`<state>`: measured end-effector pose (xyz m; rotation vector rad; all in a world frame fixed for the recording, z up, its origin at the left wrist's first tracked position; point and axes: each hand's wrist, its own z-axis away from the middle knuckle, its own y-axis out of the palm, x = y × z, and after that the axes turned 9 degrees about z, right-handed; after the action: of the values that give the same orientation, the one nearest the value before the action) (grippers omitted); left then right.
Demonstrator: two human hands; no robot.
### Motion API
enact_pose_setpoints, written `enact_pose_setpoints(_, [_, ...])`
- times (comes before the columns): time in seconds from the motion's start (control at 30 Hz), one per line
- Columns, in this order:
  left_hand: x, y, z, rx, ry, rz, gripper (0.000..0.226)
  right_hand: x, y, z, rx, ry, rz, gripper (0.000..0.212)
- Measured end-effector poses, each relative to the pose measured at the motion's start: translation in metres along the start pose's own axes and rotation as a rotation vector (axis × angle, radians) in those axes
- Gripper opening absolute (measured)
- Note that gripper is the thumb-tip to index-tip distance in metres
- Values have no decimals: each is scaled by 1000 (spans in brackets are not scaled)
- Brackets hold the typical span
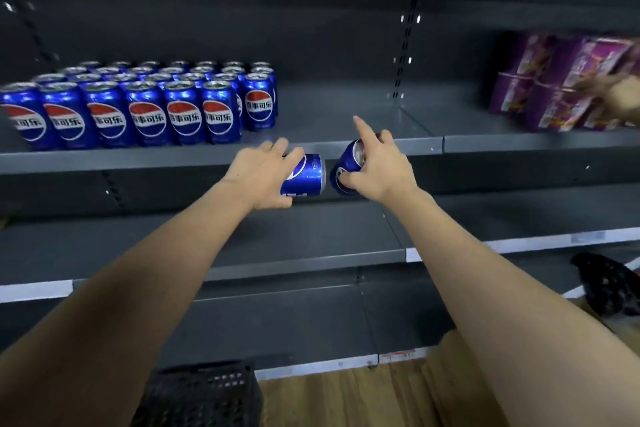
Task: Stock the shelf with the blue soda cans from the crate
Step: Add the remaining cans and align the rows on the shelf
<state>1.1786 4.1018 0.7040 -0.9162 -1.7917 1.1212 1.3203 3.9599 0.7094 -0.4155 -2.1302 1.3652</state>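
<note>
Several blue soda cans stand in rows on the left part of the dark grey shelf. My left hand grips a blue can lying sideways, just below the shelf's front edge. My right hand holds a second blue can, tilted with its top toward me, index finger stretched out. The two cans almost touch. The black crate sits on the floor at the bottom, its inside hidden.
Purple boxes fill the shelf's right section, and another person's hand reaches onto them. Bare shelf lies between the cans and the boxes. A lower shelf runs beneath my arms. A black basket lies at right above the wooden floor.
</note>
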Motion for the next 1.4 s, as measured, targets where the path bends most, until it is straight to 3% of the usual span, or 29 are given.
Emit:
enact_pose_setpoints(0.43, [74, 21, -75, -107, -61, 28, 74, 37, -3, -122, -40, 19, -18, 86])
enact_pose_setpoints(0.93, [81, 52, -130, -88, -30, 135, 82, 32, 37, -183, 10, 104, -13, 82])
enact_pose_setpoints(1.4, [94, 58, -145, 141, -57, 325, 92, 20, 42, -210, 91, -15, -112, 74])
